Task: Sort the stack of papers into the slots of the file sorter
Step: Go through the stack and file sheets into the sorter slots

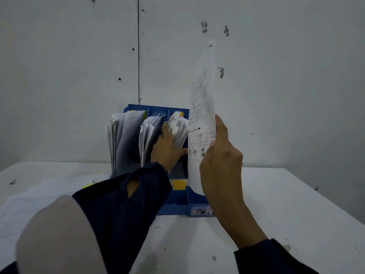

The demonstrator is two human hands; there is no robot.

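1. Left hand (167, 147): arm extended forward in a dark sleeve, fingers spread and pressed in among upright papers.
2. Right hand (221, 155): raised, wrist upright, thumb and fingers pinching the lower edge of one sheet (203, 119).

The left hand (167, 147) is buried fingers-first among the filed papers, fingertips out of sight. Its dark sleeve (122, 210) blocks the lower left of the blue file sorter (177, 202). At three o'clock of the sorter, the sheet (202, 115) in the right hand (219, 165) covers the sorter's right wall, its print too small to read. At eight o'clock, the paper stack (29, 202) runs off the left edge, blurred.
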